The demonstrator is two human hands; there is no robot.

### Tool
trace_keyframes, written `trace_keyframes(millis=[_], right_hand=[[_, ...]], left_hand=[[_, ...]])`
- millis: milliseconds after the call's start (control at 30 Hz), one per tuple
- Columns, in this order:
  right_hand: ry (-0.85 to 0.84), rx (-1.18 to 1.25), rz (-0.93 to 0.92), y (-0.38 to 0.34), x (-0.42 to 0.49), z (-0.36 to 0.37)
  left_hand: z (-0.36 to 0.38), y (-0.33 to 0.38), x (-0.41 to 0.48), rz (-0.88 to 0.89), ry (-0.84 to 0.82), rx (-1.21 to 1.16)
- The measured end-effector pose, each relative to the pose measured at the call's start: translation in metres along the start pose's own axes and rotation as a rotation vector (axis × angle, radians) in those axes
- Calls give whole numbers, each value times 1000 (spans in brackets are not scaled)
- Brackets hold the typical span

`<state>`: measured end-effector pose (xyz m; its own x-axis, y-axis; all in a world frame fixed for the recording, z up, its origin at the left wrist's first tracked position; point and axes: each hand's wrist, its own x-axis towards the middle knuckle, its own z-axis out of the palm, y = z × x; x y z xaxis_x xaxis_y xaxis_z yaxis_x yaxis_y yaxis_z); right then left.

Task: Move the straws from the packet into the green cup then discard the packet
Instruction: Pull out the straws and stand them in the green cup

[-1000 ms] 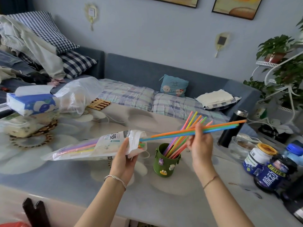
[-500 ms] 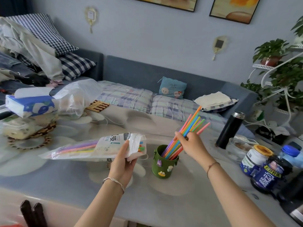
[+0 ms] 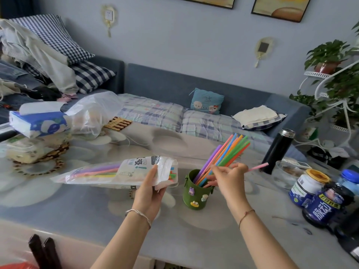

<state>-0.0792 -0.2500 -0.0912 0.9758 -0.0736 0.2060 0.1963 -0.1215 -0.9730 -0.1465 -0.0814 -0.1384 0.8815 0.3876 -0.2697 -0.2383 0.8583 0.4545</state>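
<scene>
**Seating the straws in the cup**

The left hand [image 3: 150, 186] grips the packet [image 3: 108, 173] near its open mouth, level above the table [image 3: 87, 214], with straws [image 3: 97, 170] left inside. The right hand [image 3: 231, 175] hovers at the cup [image 3: 196, 194], fingers loosely curled. It appears to pinch a pink straw [image 3: 259, 166] jutting sideways, though the knuckles hide the grip. Tip that one upright into the bunch [image 3: 229, 150] leaning in the cup, gently, lest the cup topple. The packet's print hides how many remain.

Floral table [image 3: 77, 206] is shown. On it, green cup [image 3: 194, 194] is stood at centre, black flask [image 3: 278, 150] at 2 o'clock, jars [image 3: 305, 188] at 3, plastic bag [image 3: 93, 111] at 11.
</scene>
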Motion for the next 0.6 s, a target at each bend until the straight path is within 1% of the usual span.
trace_keyframes(millis=[67, 133, 200, 333, 467, 533, 600], right_hand=[[16, 35, -1, 4, -5, 1], [-10, 5, -35, 7, -12, 4], [-100, -10, -78, 10, -22, 12], [-314, -11, -57, 16, -43, 32], [-412, 10, -63, 24, -49, 44], [-432, 61, -38, 26, -48, 41], [-454, 114, -8, 27, -47, 37]], left_hand=[[-1, -1, 1, 1, 4, 18], [0, -2, 0, 5, 12, 53], [1, -4, 0, 15, 23, 106], [1, -11, -2, 105, 25, 281], [2, -17, 0, 181, 40, 355], [3, -14, 0, 144, 20, 322], [4, -8, -2, 72, -38, 268]])
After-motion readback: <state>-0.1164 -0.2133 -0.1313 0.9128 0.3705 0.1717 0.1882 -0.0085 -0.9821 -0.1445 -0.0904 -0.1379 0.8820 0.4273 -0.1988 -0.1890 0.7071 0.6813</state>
